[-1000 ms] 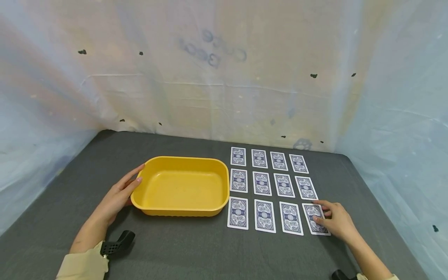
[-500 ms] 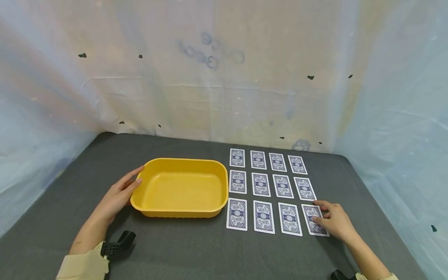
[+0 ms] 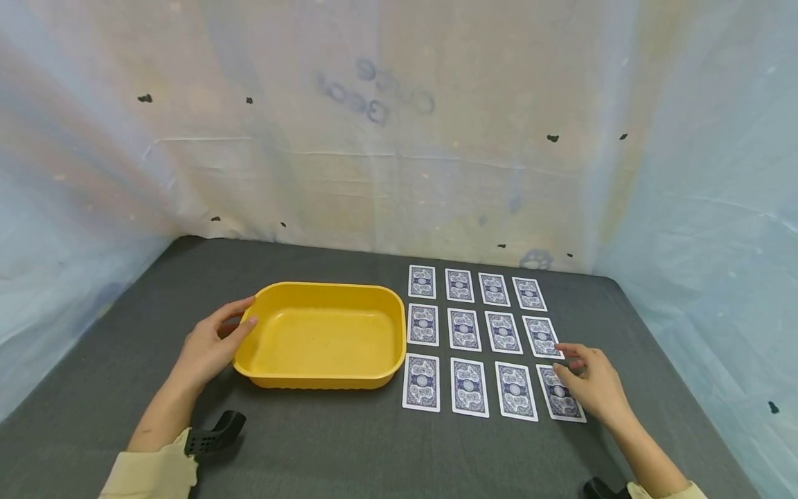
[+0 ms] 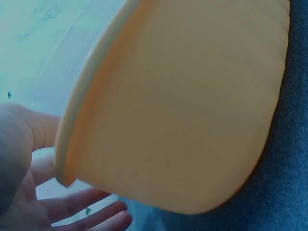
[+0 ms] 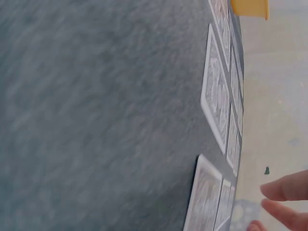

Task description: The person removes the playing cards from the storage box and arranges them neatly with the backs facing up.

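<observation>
My left hand (image 3: pixel 208 346) holds the left end of a yellow plastic basin (image 3: pixel 337 382), its thumb over the rim and several fingers outside. In the left wrist view, the basin's side wall (image 4: pixel 183 110) hides parts of the fingers. My right hand (image 3: pixel 595 384) hovers over the nearest card of the right column (image 3: pixel 557 395), partly covering it. Its thumb and index finger stand apart with nothing between them, the index tip over the lower edge of the card behind (image 3: pixel 541 336). In the right wrist view, only fingertips (image 5: pixel 284 192) show, off the cards.
Blue-backed playing cards (image 3: pixel 469 388) lie face down in 3 rows to the basin's right, spaced apart. The left column nearly meets the basin's rim. Grey cloth (image 3: pixel 337 443) covers the table, and plastic sheeting (image 3: pixel 399 173) hangs behind and at both sides.
My right hand has lifted slightly and shifted away from me, its fingertips leaving the near right card. The left thumb has moved a little further over the basin's rim. The cards keep their places.
</observation>
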`<state>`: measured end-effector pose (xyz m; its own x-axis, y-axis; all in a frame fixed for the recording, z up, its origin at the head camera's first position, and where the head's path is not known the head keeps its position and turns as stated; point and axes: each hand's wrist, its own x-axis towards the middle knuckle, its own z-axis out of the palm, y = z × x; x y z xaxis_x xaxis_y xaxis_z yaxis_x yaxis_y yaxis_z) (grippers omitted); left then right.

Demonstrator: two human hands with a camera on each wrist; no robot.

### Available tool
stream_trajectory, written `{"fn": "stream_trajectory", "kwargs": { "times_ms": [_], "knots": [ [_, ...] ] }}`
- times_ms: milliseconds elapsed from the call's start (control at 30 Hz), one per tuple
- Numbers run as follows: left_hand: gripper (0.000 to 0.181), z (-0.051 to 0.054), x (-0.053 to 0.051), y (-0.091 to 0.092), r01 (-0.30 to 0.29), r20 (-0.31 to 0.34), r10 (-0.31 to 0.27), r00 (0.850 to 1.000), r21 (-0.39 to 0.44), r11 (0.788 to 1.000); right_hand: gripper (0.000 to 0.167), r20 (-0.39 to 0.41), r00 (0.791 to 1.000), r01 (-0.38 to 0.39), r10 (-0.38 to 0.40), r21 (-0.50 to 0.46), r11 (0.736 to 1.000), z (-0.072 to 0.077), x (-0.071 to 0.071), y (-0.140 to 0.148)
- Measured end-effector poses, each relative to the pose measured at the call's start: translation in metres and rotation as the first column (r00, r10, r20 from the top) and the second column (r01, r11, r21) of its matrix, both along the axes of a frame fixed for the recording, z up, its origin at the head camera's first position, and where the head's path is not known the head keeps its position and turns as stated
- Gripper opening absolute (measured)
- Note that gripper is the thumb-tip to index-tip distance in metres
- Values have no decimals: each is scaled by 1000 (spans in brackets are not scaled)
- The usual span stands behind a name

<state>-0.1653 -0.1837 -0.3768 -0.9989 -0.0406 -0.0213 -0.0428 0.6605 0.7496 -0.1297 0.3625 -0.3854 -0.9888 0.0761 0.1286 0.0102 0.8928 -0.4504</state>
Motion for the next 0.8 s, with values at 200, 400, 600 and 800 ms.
{"fn": "stream_trajectory", "kwargs": {
  "times_ms": [200, 400, 600, 800],
  "knots": [
    [50, 10, 2, 10, -78, -163, 50, 985, -170, 982, 32, -166, 986, 0, 0, 0, 1000, 3, -4, -17],
    [44, 21, 5, 25, -148, -309, 60, 949, -272, 951, 31, -333, 940, -61, 69, 33, 998, 4, -14, -34],
    [42, 27, 4, 45, -136, -411, 10, 911, -279, 951, 37, -411, 898, -128, 157, 98, 987, 4, -24, -51],
    [46, 28, 0, 61, -80, -454, -67, 888, -297, 951, 47, -371, 910, -153, 185, 114, 982, 7, -31, -65]
  ]
}}
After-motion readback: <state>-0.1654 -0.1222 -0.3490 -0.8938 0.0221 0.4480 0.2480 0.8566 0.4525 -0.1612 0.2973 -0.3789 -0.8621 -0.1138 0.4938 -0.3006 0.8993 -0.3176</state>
